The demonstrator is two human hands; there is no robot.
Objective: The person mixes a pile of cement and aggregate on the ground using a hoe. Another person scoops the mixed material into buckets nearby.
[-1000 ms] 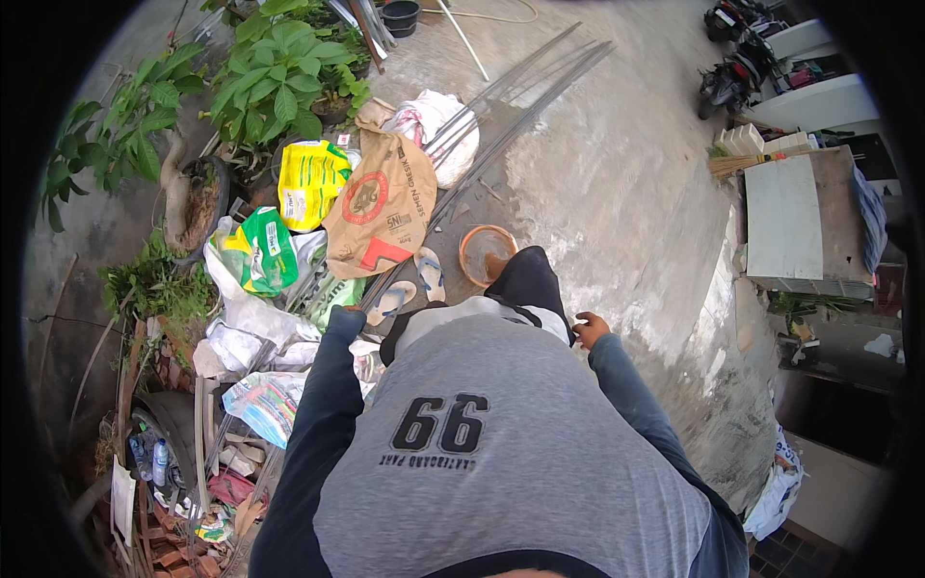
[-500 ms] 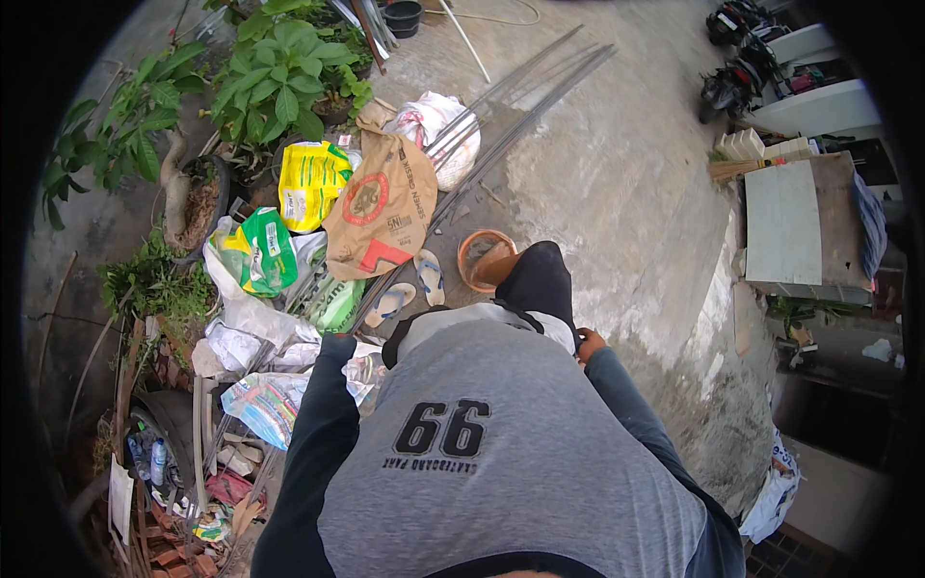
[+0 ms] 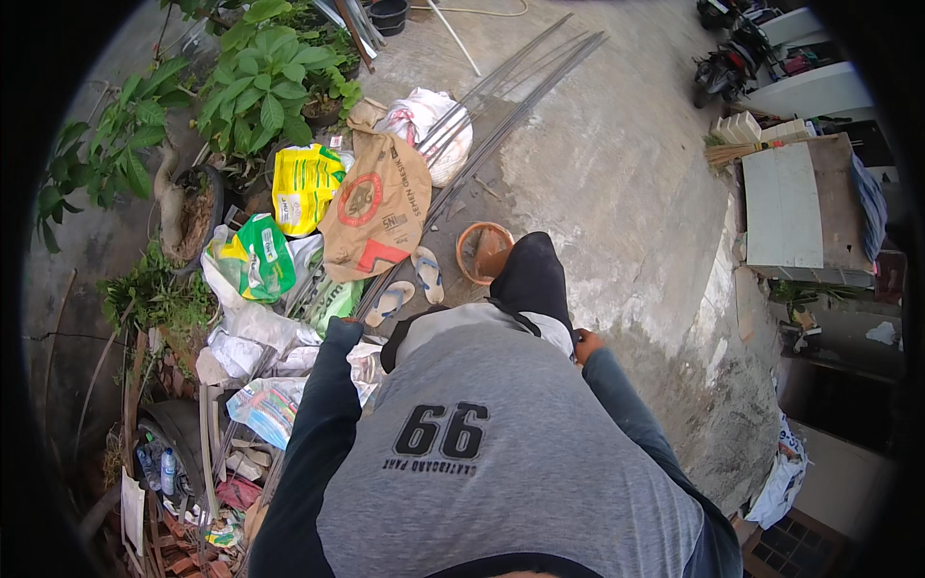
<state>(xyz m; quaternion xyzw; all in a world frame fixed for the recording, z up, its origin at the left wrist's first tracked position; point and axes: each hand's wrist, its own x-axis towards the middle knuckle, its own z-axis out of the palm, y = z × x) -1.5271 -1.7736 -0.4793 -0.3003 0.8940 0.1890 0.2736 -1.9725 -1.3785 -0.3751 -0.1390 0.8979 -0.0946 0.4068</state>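
My left hand (image 3: 339, 321) barely shows past its dark sleeve, beside the green-and-white sack (image 3: 334, 306) and the thin metal rods (image 3: 453, 188); its fingers are hidden. Against the side of my right leg, my right hand (image 3: 587, 344) looks closed, with a bit of dark material at its fingers that I cannot make out. My bent knee in dark trousers (image 3: 535, 275) points forward. Just left of the knee sits an orange-brown bucket (image 3: 461, 252). A pair of pale flip-flops (image 3: 428, 274) with dark straps lies between the bucket and the sacks.
A brown paper sack (image 3: 393, 183), a yellow bag (image 3: 313, 173) and a green bag (image 3: 267, 260) are heaped at the left, near leafy plants (image 3: 258, 91). Broken bricks and bottles (image 3: 168, 472) lie lower left. A broom (image 3: 727, 154), a board-topped box (image 3: 782, 207) and motorbikes (image 3: 732, 67) stand right.
The view has shifted slightly, so the surroundings sit a little differently in the picture. Both hands stay in nearly the same places.
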